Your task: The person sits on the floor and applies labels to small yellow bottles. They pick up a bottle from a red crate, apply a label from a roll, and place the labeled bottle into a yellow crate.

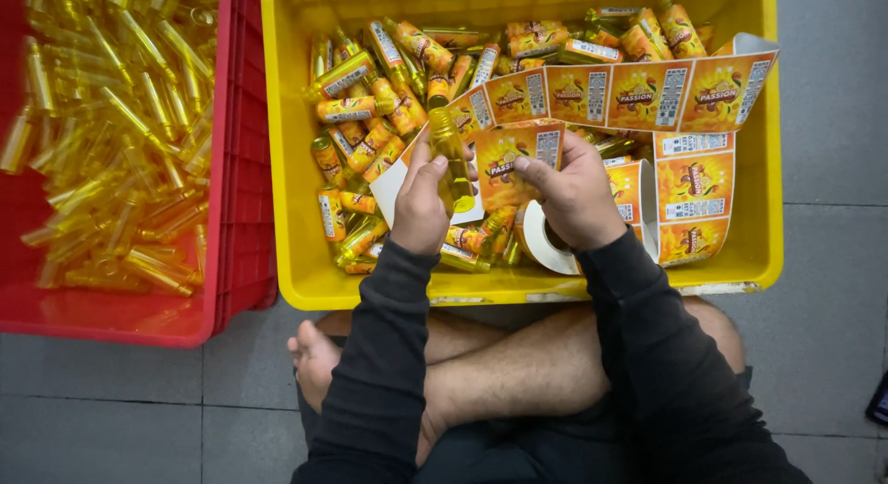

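My left hand (422, 204) grips a small bare yellow bottle (450, 155), held upright over the yellow crate (294, 225). My right hand (573, 192) pinches an orange label (507, 160) at the end of a long label strip (638, 93), right beside the bottle. The strip curls across the crate from a white label roll (539, 242) under my right wrist. Several labelled bottles (370, 123) lie heaped in the crate.
A red crate (242, 169) on the left holds several unlabelled yellow bottles (111, 132). I sit cross-legged on a grey tiled floor (832, 262), my bare foot (314, 354) below the yellow crate. A dark object (880, 401) lies at the right edge.
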